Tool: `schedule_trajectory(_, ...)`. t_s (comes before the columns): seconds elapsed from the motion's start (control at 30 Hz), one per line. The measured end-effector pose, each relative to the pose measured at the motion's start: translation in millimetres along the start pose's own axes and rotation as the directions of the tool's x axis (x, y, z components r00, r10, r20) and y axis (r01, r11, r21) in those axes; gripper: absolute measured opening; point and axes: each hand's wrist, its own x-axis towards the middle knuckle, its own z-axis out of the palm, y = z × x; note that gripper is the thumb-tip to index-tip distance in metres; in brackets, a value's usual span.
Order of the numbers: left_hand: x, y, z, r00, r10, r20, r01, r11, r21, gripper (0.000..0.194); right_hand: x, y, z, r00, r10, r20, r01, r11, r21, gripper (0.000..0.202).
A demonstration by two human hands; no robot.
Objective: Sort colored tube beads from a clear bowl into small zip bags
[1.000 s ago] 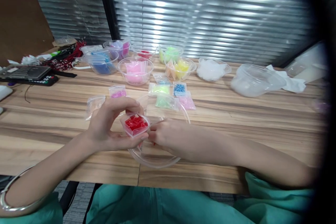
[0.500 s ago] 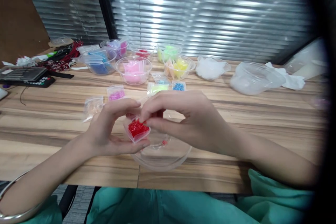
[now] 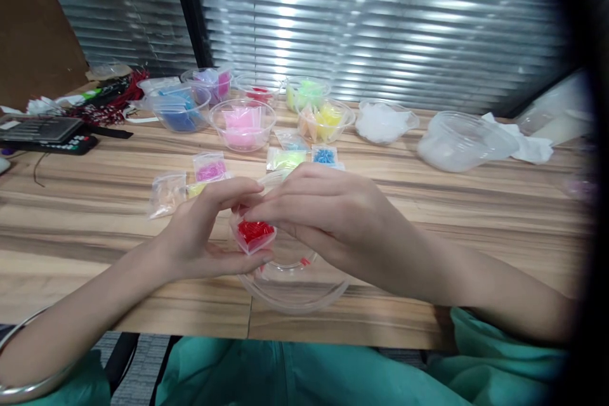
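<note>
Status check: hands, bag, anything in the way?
Left hand holds bag open, red pieces inside. Right hand at its mouth. Clear bowl beneath. No obstruction seen.

"Can you read any writing there?"

"None. The black device [image 3: 78,145] at the left has small coloured marks, but they are too tiny to make out."

"And the dark case [image 3: 45,130] just by it?"

"It shows a pale patch [image 3: 10,125] toward its left end, too blurred for me to tell whether it bears print."

"What about the bag of red pieces [image 3: 255,234], at the near side?"

"I can't read a letter or number on it."

"The blue bag [image 3: 324,156], farther right?"

"Nothing legible, nor on the pink bag [image 3: 210,169] to the left."
</note>
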Motion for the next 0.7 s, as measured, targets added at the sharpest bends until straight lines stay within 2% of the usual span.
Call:
schedule_trajectory(0.13,-0.2,-0.2,1.4,1.0,-0.016,0.015,0.017,0.999,-0.051,0.082,-0.6,3.0,1.4,1.0,0.023,-0.007,-0.023,1.0,0.016,0.015)
schedule_trajectory(0.33,0.5,-1.4,0.9,1.0,-0.006,0.022,0.007,0.999,-0.037,0.084,1.7,1.4,0.2,1.0,-0.01,-0.02,0.012,0.994,0.105,0.022)
schedule_trajectory(0.43,0.6,-2.3,0.0,1.0,0.007,0.006,-0.007,0.999,-0.032,0.086,-0.9,-1.2,-12.5,0.998,0.053,-0.018,-0.053,0.998,-0.022,0.024)
schedule_trajectory(0.5,0.0,-2.6,-0.4,1.0,-0.001,0.022,0.003,0.998,-0.056,0.088,-6.7,-1.0,-18.9,0.992,0.106,0.069,-0.092,0.978,-0.187,0.022)
schedule_trajectory(0.6,-1.0,-2.6,-0.7,0.999,-0.025,0.042,0.029,0.996,-0.082,0.088,-19.3,2.7,-13.4,0.943,0.121,0.31,-0.017,0.947,-0.32,0.019)
schedule_trajectory(0.7,-1.1,-1.5,0.0,1.0,-0.013,0.016,0.014,0.996,-0.084,0.081,-28.0,6.8,6.4,0.921,0.105,0.375,0.036,0.936,-0.35,0.029)
